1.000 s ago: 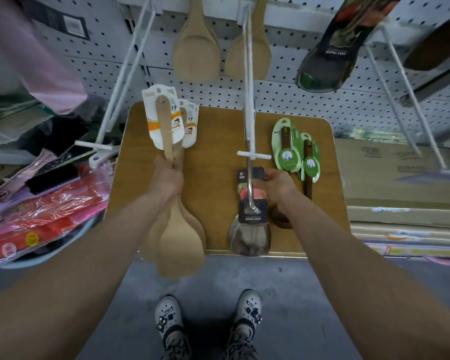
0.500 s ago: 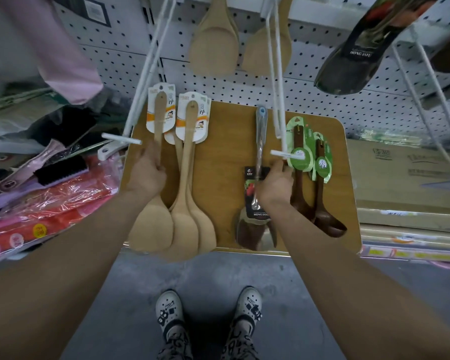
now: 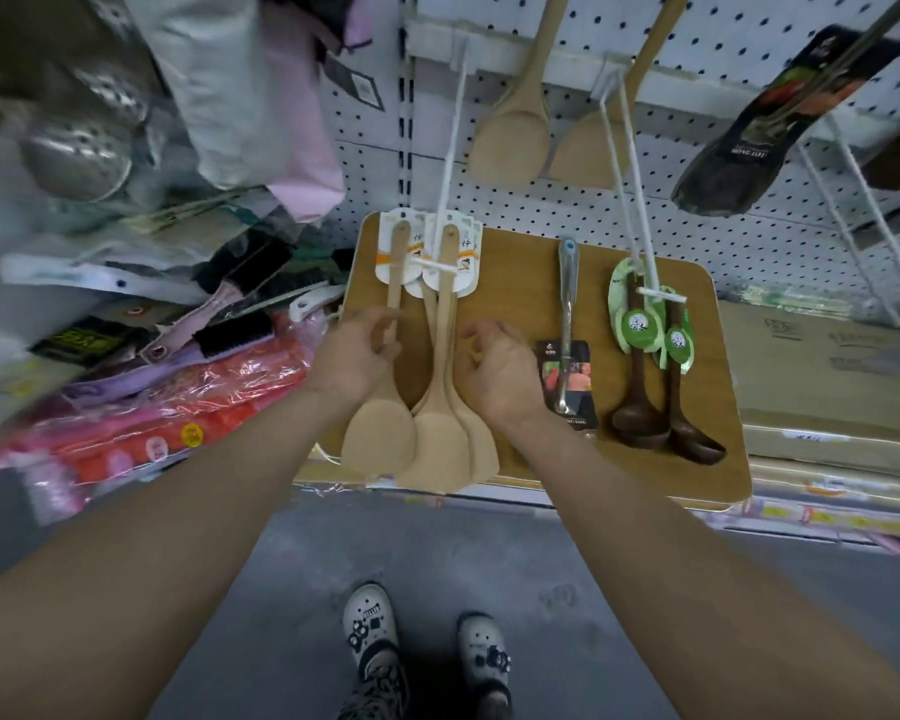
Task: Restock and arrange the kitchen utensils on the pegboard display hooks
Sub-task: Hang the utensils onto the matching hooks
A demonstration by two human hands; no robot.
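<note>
Right hand (image 3: pixel 500 366) left the steel turner (image 3: pixel 567 283), now beside wooden spatulas (image 3: pixel 437 439).

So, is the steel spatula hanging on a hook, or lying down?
Lying down: the steel spatula rests flat on the wooden board, handle toward the pegboard, on no hook.

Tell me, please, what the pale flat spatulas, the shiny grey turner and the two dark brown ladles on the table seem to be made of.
Pale flat spatulas: probably unvarnished wood or bamboo; matt, light tan surface. Shiny grey turner: metal, likely stainless steel; its handle reflects light. Dark brown ladles: glossy, perhaps lacquered wood or plastic; the picture cannot settle which.
</note>
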